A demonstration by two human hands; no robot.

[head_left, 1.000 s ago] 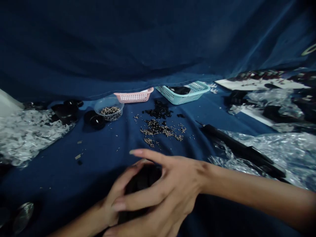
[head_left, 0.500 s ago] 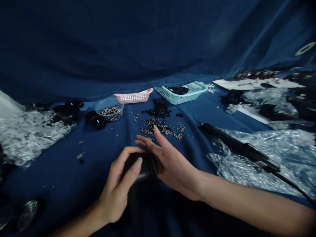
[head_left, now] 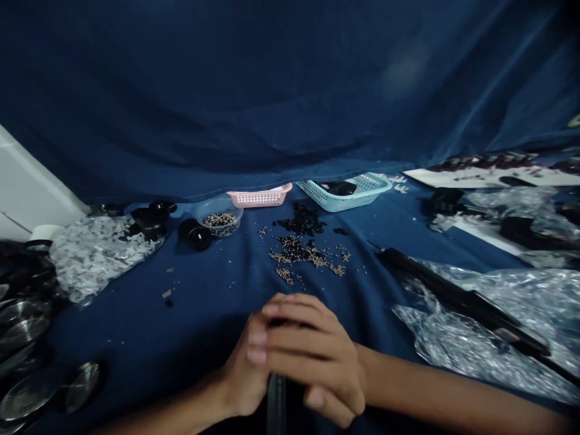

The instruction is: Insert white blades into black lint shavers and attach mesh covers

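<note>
Hands (head_left: 290, 356) close together above a rumpled blue cloth (head_left: 194, 338).

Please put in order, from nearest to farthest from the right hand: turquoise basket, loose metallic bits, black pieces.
1. Loose metallic bits: ahead of the right hand.
2. Black pieces: just beyond the bits.
3. Turquoise basket: farther back, slightly right.
</note>
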